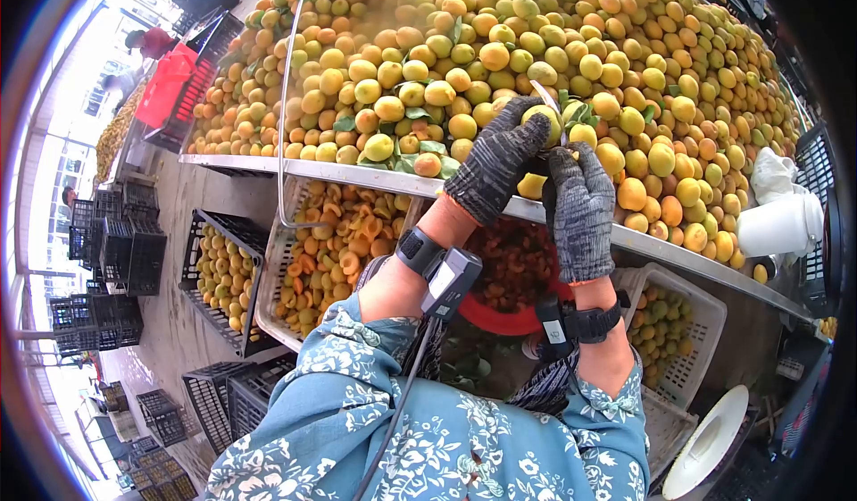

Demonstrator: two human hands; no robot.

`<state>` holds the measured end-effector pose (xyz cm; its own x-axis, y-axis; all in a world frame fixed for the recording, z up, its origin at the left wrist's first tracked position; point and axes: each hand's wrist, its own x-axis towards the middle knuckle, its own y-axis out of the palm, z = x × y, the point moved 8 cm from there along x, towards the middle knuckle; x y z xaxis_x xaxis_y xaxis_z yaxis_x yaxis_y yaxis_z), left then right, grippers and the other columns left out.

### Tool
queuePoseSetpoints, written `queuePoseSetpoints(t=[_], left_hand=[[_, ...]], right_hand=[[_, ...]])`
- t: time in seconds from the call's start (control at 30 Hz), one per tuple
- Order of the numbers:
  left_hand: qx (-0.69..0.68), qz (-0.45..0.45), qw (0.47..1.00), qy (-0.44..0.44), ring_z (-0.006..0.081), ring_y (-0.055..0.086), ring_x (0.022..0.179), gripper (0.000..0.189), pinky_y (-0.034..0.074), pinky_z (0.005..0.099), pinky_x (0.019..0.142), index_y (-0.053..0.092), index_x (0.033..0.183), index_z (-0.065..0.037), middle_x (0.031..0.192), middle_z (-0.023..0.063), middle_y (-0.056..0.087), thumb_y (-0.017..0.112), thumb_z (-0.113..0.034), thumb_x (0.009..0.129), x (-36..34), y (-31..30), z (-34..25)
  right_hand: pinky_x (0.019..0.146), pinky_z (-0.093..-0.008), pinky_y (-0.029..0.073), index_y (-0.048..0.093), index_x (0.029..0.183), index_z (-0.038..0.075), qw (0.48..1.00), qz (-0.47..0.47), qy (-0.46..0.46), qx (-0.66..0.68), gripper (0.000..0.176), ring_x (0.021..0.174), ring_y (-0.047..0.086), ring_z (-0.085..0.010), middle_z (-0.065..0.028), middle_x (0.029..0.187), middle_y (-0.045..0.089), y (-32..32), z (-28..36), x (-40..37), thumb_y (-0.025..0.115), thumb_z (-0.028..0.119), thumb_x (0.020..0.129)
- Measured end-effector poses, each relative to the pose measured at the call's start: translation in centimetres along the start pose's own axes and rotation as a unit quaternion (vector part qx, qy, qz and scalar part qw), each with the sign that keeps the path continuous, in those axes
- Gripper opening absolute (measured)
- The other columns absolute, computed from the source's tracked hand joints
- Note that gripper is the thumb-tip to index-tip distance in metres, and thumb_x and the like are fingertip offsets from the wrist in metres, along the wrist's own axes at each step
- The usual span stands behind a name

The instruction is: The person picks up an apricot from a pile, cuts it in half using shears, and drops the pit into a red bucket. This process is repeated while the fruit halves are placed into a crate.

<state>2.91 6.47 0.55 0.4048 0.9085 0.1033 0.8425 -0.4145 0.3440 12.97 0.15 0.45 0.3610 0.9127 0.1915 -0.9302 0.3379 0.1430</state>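
Both my hands wear dark grey knitted gloves and meet over the front rim of the apricot-heaped table. My left hand (502,154) is closed around a yellow-green apricot (541,126). Close against it, my right hand (582,204) has its fingers closed on a small knife (544,96); the pale blade sticks up past the apricot, and the handle is mostly hidden in the glove. Loose apricots (632,195) lie right around both hands. Below the rim, a red basin (500,321) holds dark reddish-brown pieces, partly hidden by my arms.
A crate of halved apricots (344,237) stands below the table's metal rim (357,172). Left of it is a black crate of whole apricots (223,278); at right, a pale crate (705,322). A white bucket (781,224) sits at the right edge. Black crates (129,251) are stacked left.
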Motion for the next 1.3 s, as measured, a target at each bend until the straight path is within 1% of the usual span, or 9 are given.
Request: queuePoseSetpoints(t=[0.1, 0.2, 0.3, 0.4, 0.57, 0.6, 0.97, 1.17, 1.3], left_hand=[[0.049, 0.011, 0.998, 0.021, 0.0137, 0.054, 0.102, 0.032, 0.047, 0.0285, 0.086, 0.05, 0.121, -0.002, 0.11, 0.0067, 0.055, 0.049, -0.023, 0.096, -0.2, 0.0, -0.3], [0.149, 0.006, 0.985, 0.084, 0.0149, 0.054, 0.104, 0.029, 0.046, 0.0294, 0.087, 0.052, 0.117, -0.001, 0.112, 0.0077, 0.054, 0.048, -0.022, 0.097, -0.5, 0.0, -1.0], [0.19, 0.0, 0.967, 0.172, 0.0146, 0.052, 0.103, 0.026, 0.046, 0.0292, 0.087, 0.055, 0.112, -0.001, 0.113, 0.0083, 0.052, 0.049, -0.021, 0.096, -0.9, 0.4, -1.6], [0.075, -0.053, 0.989, 0.119, 0.0085, 0.051, 0.089, 0.023, 0.045, 0.0238, 0.077, 0.053, 0.108, -0.003, 0.098, 0.0025, 0.055, 0.056, -0.021, 0.094, -0.7, 0.1, -0.8], [0.089, -0.078, 0.987, 0.109, 0.009, 0.051, 0.086, 0.022, 0.046, 0.0234, 0.074, 0.053, 0.107, -0.003, 0.095, 0.0031, 0.056, 0.057, -0.02, 0.093, -0.6, -0.3, -0.1], [0.096, -0.07, 0.984, 0.136, 0.0089, 0.051, 0.086, 0.022, 0.046, 0.0233, 0.074, 0.053, 0.107, -0.003, 0.095, 0.0029, 0.056, 0.057, -0.02, 0.093, -0.6, -0.2, -0.5], [0.066, -0.044, 0.991, 0.11, 0.0076, 0.053, 0.088, 0.021, 0.047, 0.0239, 0.077, 0.054, 0.107, -0.004, 0.095, 0.0018, 0.056, 0.055, -0.02, 0.094, -1.1, 0.0, -1.0], [0.122, -0.031, 0.977, 0.174, 0.0076, 0.053, 0.083, 0.019, 0.048, 0.0242, 0.072, 0.054, 0.105, -0.003, 0.093, 0.0025, 0.056, 0.056, -0.018, 0.094, -1.0, -0.5, -0.7], [0.182, -0.033, 0.956, 0.228, 0.0092, 0.054, 0.082, 0.017, 0.048, 0.0252, 0.071, 0.054, 0.104, -0.003, 0.092, 0.0027, 0.057, 0.055, -0.017, 0.094, -1.5, 0.0, -1.7]], right_hand=[[0.058, -0.0206, 0.044, 0.059, 0.105, -0.004, 0.99, -0.015, 0.133, 0.047, 0.023, 0.07, 0.052, -0.0052, -0.0008, 0.082, 0.06, 0.1, -1.5, -0.6, 0.059, 0.013, 0.09], [0.058, -0.0208, 0.044, 0.059, 0.103, -0.004, 0.994, -0.025, 0.03, 0.104, 0.02, 0.07, 0.053, -0.0064, -0.0025, 0.082, 0.059, -0.1, -1.2, -0.6, 0.06, 0.011, 0.09], [0.069, -0.023, 0.048, 0.061, 0.101, 0.002, 0.981, 0.034, -0.072, -0.175, 0.012, 0.082, 0.057, -0.0095, -0.0027, 0.093, 0.061, 0.6, 0.4, -0.6, 0.054, 0.004, 0.09], [0.068, -0.02, 0.046, 0.061, 0.101, 0.003, 0.995, 0.018, 0.093, 0.037, 0.013, 0.08, 0.056, -0.0066, -0.0009, 0.092, 0.062, 0.5, -1.6, -0.7, 0.053, 0.009, 0.093], [0.069, -0.0309, 0.048, 0.061, 0.101, -0.003, 0.989, 0.015, -0.085, -0.123, 0.016, 0.073, 0.058, -0.0175, -0.0103, 0.084, 0.062, 0.2, -0.1, -0.7, 0.055, 0.007, 0.089], [0.067, -0.0309, 0.048, 0.062, 0.1, -0.003, 0.995, -0.027, 0.09, 0.038, 0.017, 0.069, 0.059, -0.0183, -0.012, 0.078, 0.063, 0.0, -1.4, -0.8, 0.056, 0.008, 0.09], [0.069, -0.0259, 0.048, 0.06, 0.107, -0.005, 0.988, -0.023, 0.128, 0.079, 0.022, 0.076, 0.057, -0.0147, -0.0087, 0.087, 0.062, 0.2, -2.8, -1.2, 0.057, 0.004, 0.087], [0.071, -0.0279, 0.049, 0.059, 0.109, -0.004, 0.98, 0.055, -0.086, -0.169, 0.023, 0.079, 0.06, -0.0172, -0.0106, 0.092, 0.063, 0.2, -0.3, -1.3, 0.056, 0.005, 0.088], [0.07, -0.0284, 0.048, 0.059, 0.109, -0.005, 0.998, 0.006, 0.055, -0.021, 0.025, 0.076, 0.06, -0.0183, -0.011, 0.088, 0.065, 0.1, -1.7, -1.5, 0.055, 0.012, 0.092]])
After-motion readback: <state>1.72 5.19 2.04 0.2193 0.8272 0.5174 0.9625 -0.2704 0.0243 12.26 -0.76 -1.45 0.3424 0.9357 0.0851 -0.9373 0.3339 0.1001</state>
